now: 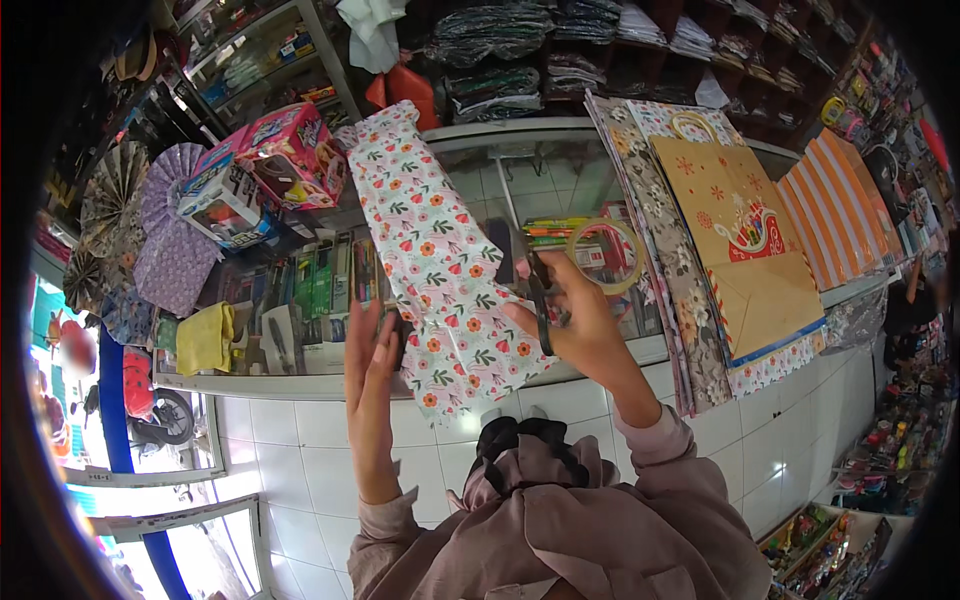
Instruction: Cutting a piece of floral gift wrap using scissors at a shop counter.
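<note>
A sheet of floral wrapping paper (442, 277) lies lengthwise over the glass display counter (315, 384), its near end hanging past the front edge. My right hand (581, 322) grips a pair of scissors (541, 304) with dark handles at the paper's right side, where the edge is cut unevenly. Along the paper's left edge, my left hand (371, 367) is held upright with its fingers extended and slightly blurred. A dark object beside those fingers is partly hidden. Just beyond the scissors, a roll of clear tape (606, 256) rests on the glass.
Patterned paper sheets (664, 292), a brown paper gift bag (742, 247) and an orange-striped stack (836, 210) lie to the right. Leftward are snack boxes (289, 157), folded paper fans (169, 187) and a yellow cloth (205, 337). Wrapped garments (491, 34) fill shelves behind the counter.
</note>
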Demonstrator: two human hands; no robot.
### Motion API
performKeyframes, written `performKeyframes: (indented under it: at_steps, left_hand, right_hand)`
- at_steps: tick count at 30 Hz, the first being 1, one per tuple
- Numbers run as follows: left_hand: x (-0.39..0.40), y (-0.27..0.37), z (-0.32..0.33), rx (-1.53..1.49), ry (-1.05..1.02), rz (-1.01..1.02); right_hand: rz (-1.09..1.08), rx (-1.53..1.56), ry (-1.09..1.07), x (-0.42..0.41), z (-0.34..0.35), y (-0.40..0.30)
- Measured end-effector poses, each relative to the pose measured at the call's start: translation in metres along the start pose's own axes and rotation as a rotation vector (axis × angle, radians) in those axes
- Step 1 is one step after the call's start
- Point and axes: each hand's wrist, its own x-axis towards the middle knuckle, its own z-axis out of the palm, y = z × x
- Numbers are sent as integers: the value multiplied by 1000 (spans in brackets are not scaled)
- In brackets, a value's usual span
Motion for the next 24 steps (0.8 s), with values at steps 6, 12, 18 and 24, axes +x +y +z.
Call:
performKeyframes:
  at_steps: [6,12,18,24]
  left_hand:
    - [20,-8,-2,163,-191,-83]
    - [35,-8,10,181,-167,-44]
    - [55,4,9,409,-255,0]
    - [63,4,-3,384,-304,-34]
  right_hand:
    - [7,-49,-32,5,2,10]
    - [45,-67,-10,14,4,3]
    - [6,-137,-15,21,15,0]
    - [-42,-78,45,22,24,-13]
